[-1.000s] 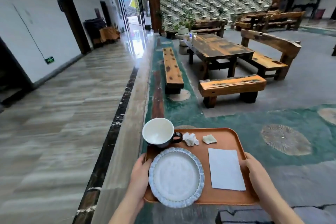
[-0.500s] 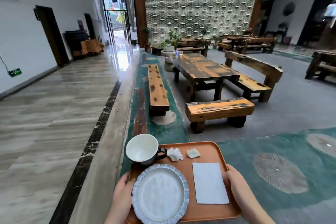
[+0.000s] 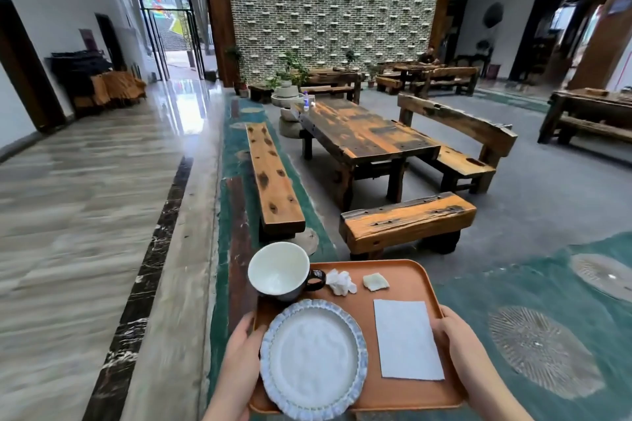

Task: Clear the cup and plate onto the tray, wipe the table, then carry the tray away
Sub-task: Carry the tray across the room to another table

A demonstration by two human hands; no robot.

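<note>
Both hands grip the tray (image 3: 403,284), long axis pointing forward.

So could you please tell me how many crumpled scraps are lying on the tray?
2. A white crumpled scrap lies just right of the cup; a yellowish scrap lies right of that, near the tray's far edge. None seem hidden.

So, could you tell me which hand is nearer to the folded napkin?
Right. The right hand grips the tray edge beside the napkin; the left hand holds the far edge, beyond the plate.
</note>
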